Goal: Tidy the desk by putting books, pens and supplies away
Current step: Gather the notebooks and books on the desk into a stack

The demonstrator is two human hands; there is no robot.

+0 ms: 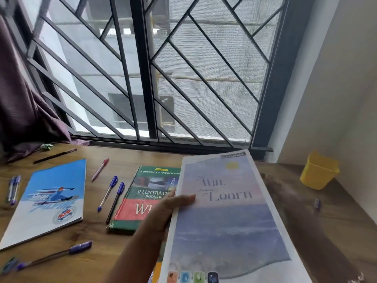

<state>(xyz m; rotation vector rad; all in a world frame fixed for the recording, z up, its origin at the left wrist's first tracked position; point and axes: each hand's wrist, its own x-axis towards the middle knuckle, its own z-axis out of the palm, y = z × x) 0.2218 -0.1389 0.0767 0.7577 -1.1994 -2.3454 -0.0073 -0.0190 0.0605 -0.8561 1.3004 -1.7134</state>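
My left hand (173, 205) grips the left edge of a large pale notebook (224, 221) titled "Win, Learn", held tilted above the desk. My right hand (281, 186) is a dark motion blur at the notebook's right edge, and its grip is unclear. Partly under the notebook lies a green and red hardcover book (146, 193). A blue notebook with a skier (53, 199) lies at the left. Loose on the desk are a red pen (100, 169), two blue-capped pens (111, 196), a dark pencil (55, 156), a bunch of pens (14, 188) and a front pen (55, 255).
A yellow cup (318, 170) stands at the back right by the wall. A small blue item (316, 204) lies near it. The wooden desk (95, 231) runs under a barred window, with a purple curtain (22, 111) at the left. An orange cover (156, 272) peeks out below.
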